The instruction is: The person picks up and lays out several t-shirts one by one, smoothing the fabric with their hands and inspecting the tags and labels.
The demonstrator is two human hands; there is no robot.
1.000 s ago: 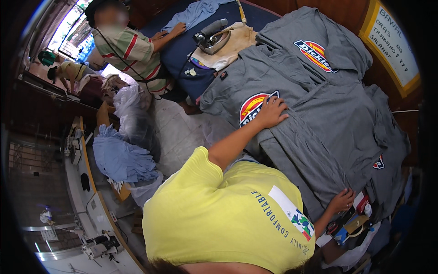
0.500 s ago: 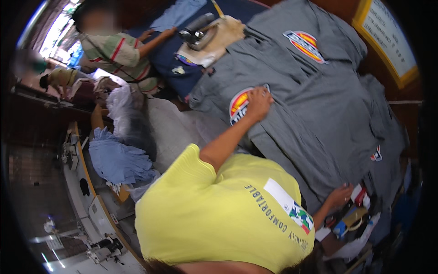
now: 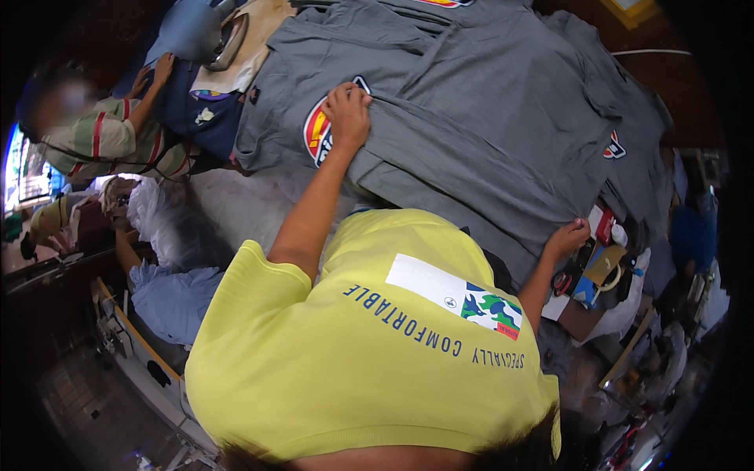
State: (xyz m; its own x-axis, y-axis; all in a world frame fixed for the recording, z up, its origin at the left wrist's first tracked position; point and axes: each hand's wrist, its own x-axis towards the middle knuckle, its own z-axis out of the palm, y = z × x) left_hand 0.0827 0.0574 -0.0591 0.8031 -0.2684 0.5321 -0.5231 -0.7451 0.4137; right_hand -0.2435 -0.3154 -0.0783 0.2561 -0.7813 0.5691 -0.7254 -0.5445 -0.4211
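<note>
A large grey T-shirt (image 3: 463, 149) with a red, yellow and white print is spread across the table before me, over more grey garments. My left hand (image 3: 348, 118) is at the edge of the print (image 3: 316, 132), its fingers curled onto the cloth. Farther right, my right hand (image 3: 567, 238) pinches the shirt's near edge. Long creases run through the fabric between my two hands. The tips of my left fingers are partly hidden in the cloth.
An iron (image 3: 229, 41) rests on a tan pad (image 3: 250, 38) at the far left. Beside it a co-worker in a striped shirt (image 3: 102, 141) has hands on blue cloth. A box of small tools and tape (image 3: 605, 271) stands near my right hand. Blue garments (image 3: 173, 302) lie lower left.
The whole view has shifted. My right hand, earlier by the shirt's edge, now pinches it, and the cloth is drawn into straighter creases. My left hand stays by the print.
</note>
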